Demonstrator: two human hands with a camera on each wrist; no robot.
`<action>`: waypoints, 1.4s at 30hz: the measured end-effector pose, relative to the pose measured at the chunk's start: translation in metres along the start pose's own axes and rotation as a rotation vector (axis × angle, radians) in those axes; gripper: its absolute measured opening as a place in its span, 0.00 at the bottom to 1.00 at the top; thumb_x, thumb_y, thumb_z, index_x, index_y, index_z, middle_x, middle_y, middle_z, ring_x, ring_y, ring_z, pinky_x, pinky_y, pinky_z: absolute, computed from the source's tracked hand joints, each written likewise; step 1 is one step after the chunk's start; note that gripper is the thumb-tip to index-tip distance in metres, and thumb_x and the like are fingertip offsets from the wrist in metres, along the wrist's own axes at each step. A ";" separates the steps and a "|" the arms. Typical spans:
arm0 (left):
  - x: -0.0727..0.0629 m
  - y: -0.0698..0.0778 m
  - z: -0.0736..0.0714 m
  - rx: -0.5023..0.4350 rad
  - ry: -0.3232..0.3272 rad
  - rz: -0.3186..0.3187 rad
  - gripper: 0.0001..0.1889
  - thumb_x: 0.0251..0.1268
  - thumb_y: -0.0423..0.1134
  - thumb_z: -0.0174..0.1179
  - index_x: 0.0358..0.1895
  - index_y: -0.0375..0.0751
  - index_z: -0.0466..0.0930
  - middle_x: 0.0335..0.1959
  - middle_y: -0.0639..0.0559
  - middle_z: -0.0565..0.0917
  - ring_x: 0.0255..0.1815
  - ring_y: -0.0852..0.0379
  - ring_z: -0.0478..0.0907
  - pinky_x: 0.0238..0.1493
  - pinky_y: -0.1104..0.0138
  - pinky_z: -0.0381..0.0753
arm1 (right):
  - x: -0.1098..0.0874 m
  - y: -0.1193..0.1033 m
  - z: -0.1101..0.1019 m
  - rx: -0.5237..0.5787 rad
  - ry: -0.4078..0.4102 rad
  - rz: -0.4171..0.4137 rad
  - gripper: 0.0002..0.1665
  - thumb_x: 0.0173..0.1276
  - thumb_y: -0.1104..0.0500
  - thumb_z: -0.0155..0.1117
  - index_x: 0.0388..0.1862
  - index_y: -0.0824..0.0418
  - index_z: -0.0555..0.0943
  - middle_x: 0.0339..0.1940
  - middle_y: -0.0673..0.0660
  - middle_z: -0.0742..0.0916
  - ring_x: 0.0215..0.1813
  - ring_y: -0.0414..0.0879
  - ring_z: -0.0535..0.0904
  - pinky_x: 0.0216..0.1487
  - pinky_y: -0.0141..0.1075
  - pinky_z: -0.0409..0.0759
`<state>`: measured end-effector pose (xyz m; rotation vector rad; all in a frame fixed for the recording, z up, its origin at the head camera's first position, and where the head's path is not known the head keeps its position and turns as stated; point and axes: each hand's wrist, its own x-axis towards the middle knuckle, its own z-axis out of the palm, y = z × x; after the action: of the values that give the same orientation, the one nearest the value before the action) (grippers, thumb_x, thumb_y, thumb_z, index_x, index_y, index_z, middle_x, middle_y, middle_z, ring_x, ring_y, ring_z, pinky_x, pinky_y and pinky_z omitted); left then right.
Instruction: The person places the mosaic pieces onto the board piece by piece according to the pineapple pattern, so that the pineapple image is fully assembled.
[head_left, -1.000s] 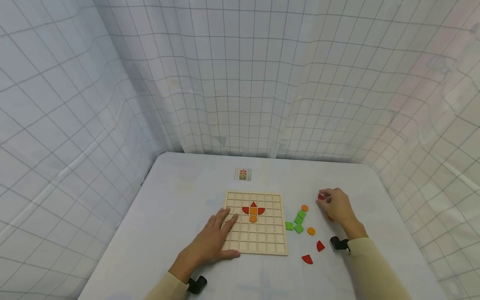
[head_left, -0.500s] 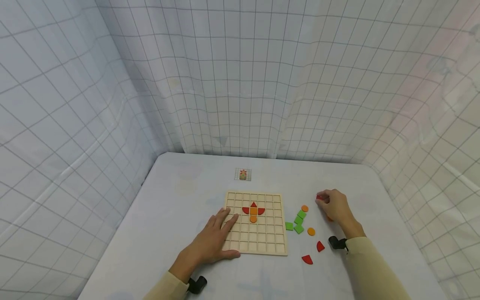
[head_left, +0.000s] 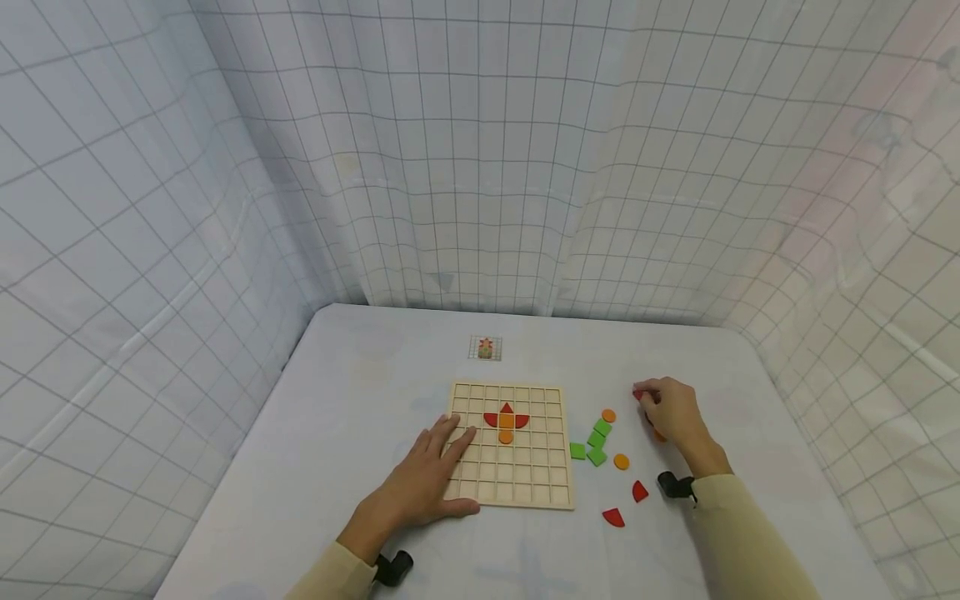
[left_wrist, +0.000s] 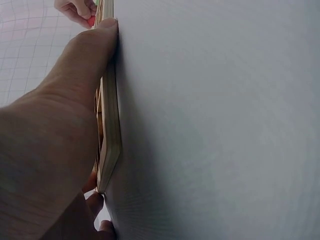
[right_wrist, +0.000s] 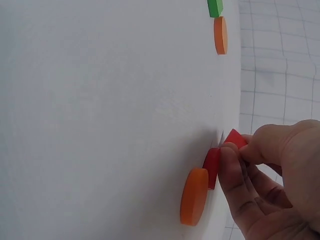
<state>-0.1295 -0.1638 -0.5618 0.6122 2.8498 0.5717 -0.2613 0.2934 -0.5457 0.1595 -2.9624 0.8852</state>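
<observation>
A light wooden grid board (head_left: 532, 492) lies on the table. My left hand (head_left: 420, 487) rests on its left side with fingers spread and the thumb along the near edge, as the left wrist view shows. Set in the board are a red triangle (head_left: 507, 408), two red quarter-circle pieces (head_left: 522, 422), an orange square (head_left: 507, 421) and an orange disc (head_left: 506, 437). To the right of the board, my right hand (head_left: 672, 412) pinches a small red piece (right_wrist: 235, 139) between thumb and fingers; its full shape is hidden. Just beneath lie another red piece (right_wrist: 212, 167) and an orange disc (right_wrist: 195, 197).
Several green squares (head_left: 597, 456) and two orange discs (head_left: 622, 462) lie between the board and my right hand. Nearer to me are two red quarter-circle pieces (head_left: 613, 517). A small pattern card (head_left: 486, 348) lies beyond the board. Grid-patterned curtains (head_left: 495, 167) surround the table.
My right hand has shifted slightly left, and the red piece in its fingertips has turned. The left hand and the board have stayed in place.
</observation>
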 end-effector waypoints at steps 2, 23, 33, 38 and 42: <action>0.000 0.001 -0.001 -0.005 -0.002 0.003 0.63 0.68 0.73 0.80 0.97 0.48 0.59 0.99 0.36 0.54 1.00 0.31 0.50 0.95 0.33 0.63 | -0.001 0.001 0.002 0.008 0.030 -0.006 0.15 0.83 0.69 0.68 0.61 0.69 0.94 0.55 0.71 0.94 0.45 0.56 0.85 0.41 0.38 0.84; -0.001 0.001 -0.001 -0.012 0.006 0.012 0.63 0.68 0.71 0.81 0.96 0.46 0.59 0.98 0.35 0.54 1.00 0.30 0.50 0.95 0.33 0.61 | -0.019 -0.038 0.020 0.157 0.075 -0.009 0.12 0.83 0.62 0.74 0.60 0.62 0.96 0.55 0.65 0.97 0.54 0.61 0.95 0.55 0.53 0.96; 0.001 -0.001 0.002 0.007 0.011 0.018 0.63 0.68 0.73 0.80 0.96 0.46 0.59 0.98 0.35 0.54 1.00 0.31 0.51 0.96 0.34 0.60 | -0.029 -0.061 0.031 0.197 0.006 -0.043 0.11 0.82 0.60 0.76 0.58 0.58 0.97 0.51 0.60 0.98 0.48 0.51 0.94 0.50 0.39 0.92; 0.001 -0.001 0.002 0.012 0.008 0.014 0.63 0.68 0.73 0.79 0.96 0.46 0.59 0.98 0.35 0.54 1.00 0.31 0.51 0.96 0.34 0.60 | -0.034 -0.072 0.039 0.223 -0.025 -0.091 0.10 0.81 0.61 0.77 0.56 0.58 0.97 0.48 0.58 0.99 0.43 0.45 0.92 0.45 0.31 0.88; 0.002 0.001 0.001 0.008 0.007 0.007 0.63 0.68 0.73 0.80 0.96 0.46 0.59 0.98 0.35 0.54 1.00 0.31 0.50 0.96 0.34 0.61 | -0.038 -0.080 0.047 0.245 -0.054 -0.114 0.09 0.80 0.61 0.79 0.56 0.56 0.97 0.46 0.54 0.98 0.42 0.42 0.89 0.45 0.30 0.86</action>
<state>-0.1305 -0.1623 -0.5628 0.6223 2.8594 0.5648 -0.2154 0.2043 -0.5439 0.3630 -2.8477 1.2429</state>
